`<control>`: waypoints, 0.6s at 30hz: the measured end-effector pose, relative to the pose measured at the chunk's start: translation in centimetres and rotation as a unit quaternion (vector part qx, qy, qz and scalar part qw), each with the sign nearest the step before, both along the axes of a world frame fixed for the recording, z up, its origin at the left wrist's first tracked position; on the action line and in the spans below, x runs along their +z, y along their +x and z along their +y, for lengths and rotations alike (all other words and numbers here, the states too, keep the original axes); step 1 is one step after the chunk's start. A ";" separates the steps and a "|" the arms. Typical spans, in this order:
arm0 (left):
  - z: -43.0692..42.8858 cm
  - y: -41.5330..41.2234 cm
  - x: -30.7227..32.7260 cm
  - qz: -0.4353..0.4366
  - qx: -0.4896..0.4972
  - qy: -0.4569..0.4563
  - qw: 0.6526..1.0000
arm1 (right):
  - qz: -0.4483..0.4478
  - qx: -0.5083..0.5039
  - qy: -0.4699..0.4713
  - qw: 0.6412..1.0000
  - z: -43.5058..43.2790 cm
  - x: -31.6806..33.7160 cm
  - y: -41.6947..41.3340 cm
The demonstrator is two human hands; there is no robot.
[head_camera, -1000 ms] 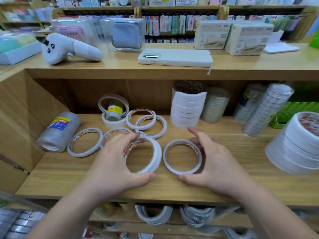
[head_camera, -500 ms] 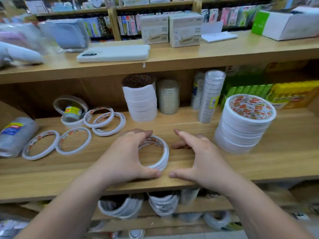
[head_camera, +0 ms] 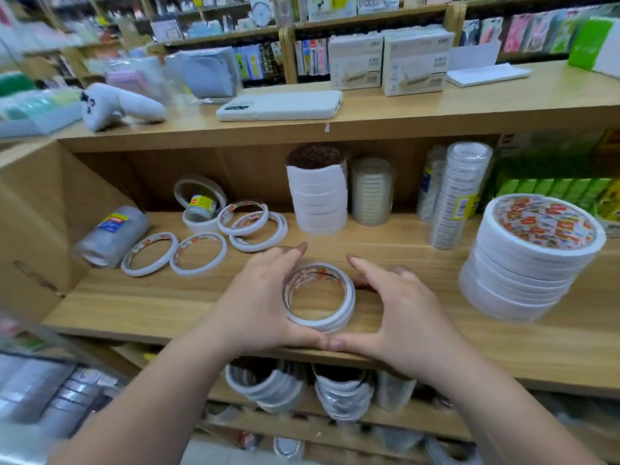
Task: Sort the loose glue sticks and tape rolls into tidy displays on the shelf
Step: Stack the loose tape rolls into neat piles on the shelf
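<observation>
Flat stack of tape rolls [head_camera: 318, 297], hole upward, sits between the hands: left hand [head_camera: 261, 303] curls round it, right hand [head_camera: 399, 310] hovers loose-fingered just beside.

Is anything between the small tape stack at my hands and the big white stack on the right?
Only your right hand; otherwise bare shelf runs from the small tape stack to the big white stack.
</observation>
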State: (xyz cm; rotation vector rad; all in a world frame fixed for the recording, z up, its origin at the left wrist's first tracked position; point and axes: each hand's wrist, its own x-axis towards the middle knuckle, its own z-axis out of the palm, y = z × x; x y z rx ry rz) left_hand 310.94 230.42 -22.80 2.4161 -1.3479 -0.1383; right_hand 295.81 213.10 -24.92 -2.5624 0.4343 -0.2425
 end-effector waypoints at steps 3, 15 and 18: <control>3.3 2.3 0.5 0.002 0.091 -0.024 0.996 | -0.002 0.006 -0.005 1.000 0.7 0.2 1.2; 8.6 12.2 0.6 -0.099 0.324 0.130 0.932 | 0.036 0.004 -0.027 0.999 2.9 1.2 4.7; 8.7 12.2 -0.4 -0.082 0.315 0.089 0.941 | 0.034 -0.009 -0.016 0.999 3.0 1.3 4.8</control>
